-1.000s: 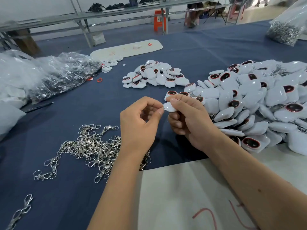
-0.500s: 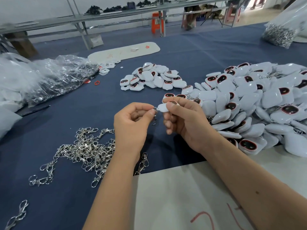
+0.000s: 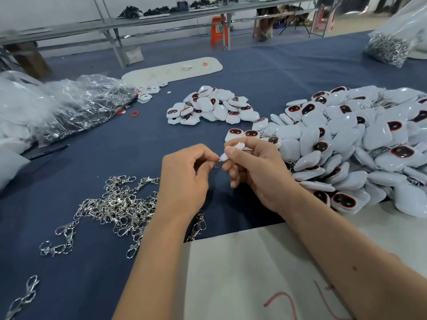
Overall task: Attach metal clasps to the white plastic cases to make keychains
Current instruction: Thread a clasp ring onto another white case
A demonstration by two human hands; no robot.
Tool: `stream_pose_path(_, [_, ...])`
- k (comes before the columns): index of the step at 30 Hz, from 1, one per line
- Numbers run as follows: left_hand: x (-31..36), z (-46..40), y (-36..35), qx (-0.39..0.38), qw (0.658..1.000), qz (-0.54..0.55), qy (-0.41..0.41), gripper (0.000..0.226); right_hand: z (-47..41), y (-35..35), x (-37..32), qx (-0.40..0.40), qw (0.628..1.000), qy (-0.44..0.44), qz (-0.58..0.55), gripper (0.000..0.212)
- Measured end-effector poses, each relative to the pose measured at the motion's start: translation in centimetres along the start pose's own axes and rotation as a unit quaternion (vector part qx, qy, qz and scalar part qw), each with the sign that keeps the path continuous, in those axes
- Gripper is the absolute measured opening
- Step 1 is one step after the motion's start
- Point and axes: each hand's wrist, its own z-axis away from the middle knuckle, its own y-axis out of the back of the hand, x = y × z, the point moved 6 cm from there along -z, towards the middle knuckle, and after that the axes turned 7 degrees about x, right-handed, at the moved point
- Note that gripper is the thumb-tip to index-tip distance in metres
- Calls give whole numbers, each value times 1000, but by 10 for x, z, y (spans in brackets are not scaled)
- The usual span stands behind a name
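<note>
The right hand (image 3: 256, 172) pinches a case (image 3: 233, 151) steady so the left hand (image 3: 184, 181) can pinch a clasp (image 3: 216, 166) onto its loop.

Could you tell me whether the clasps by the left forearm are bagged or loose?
Loose: the clasps lie spread in a tangled heap on the blue cloth.

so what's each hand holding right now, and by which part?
Right hand pinches a white case near its left tip. Left hand pinches a small metal ring at that tip; its clasp is hidden.
</note>
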Motion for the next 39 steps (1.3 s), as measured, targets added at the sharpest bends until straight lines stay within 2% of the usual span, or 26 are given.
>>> stream_pose_path(3, [2,0,-1,14,1000,18,15,23,-1,1,1,-1,1000,-7,-12,8])
stream_pose_path(6, [-2,0,-7,45,986,115,115,19,-3,0,1,-19,998,-20,-53,18])
stream_pose_path(9, [-8,4,-18,20,959,196,203,9,-4,2,-2,-19,997,-6,-70,25])
stream_pose_path(12, [-12,7,-22,2,942,238,236,6,-4,2,-1,-15,997,-2,-71,28])
stream_pose_path(15, [-12,7,-21,21,919,299,257,9,-4,1,-1,-19,998,4,-61,24])
stream_pose_path(17, [-12,6,-18,34,916,307,254,12,-3,0,-1,-22,998,5,-56,22])
stream_pose_path(22, [-13,3,-8,71,945,240,213,25,-1,-2,-1,-35,999,5,-36,19])
stream_pose_path(28, [-2,0,-3,61,994,56,65,19,-2,0,0,-30,999,6,-28,18])
stream_pose_path(32, [10,0,-5,19,998,-53,-27,18,-1,2,0,-19,1000,15,6,15])
stream_pose_path(35, [14,-2,-7,5,992,-110,-64,15,0,2,0,-2,998,43,52,14])
stream_pose_path(37, [11,-1,-7,-3,989,-132,-61,16,2,-1,-1,0,991,82,105,16])
stream_pose_path(39, [3,0,-5,-1,992,-126,-23,18,5,-6,-1,-6,978,122,167,20])
